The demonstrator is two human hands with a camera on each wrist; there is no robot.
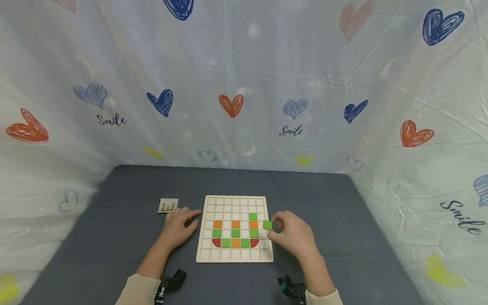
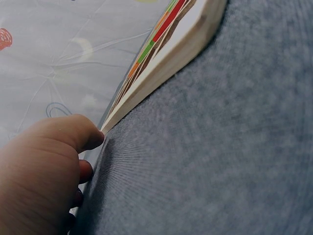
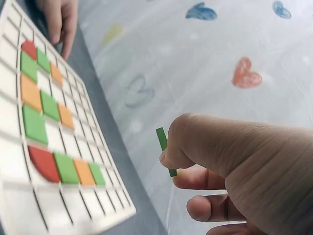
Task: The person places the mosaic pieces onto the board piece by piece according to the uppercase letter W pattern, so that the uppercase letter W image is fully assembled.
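A pale wooden grid board (image 1: pixel 235 254) lies on the table. Red corner-rounded tiles (image 1: pixel 216 242) end its lowest filled row, with green and orange tiles (image 1: pixel 235 243) between them. Three columns rise from that row, green below orange; only the right column has another green tile (image 1: pixel 253 216) on top. My right hand (image 1: pixel 294 233) pinches a loose green square tile (image 3: pixel 165 152) between thumb and forefinger, held up by the board's right edge. At the board's left edge, my left hand (image 1: pixel 178 226) reaches its forefinger to the rim, holding nothing, its other fingers loosely bent.
A small printed card (image 1: pixel 167 205) lies just beyond the left hand. The dark grey tabletop (image 1: pixel 305 190) ends at a hanging white cloth (image 1: pixel 259 140) printed with hearts. Black straps with camera mounts (image 1: pixel 173 281) are on both wrists.
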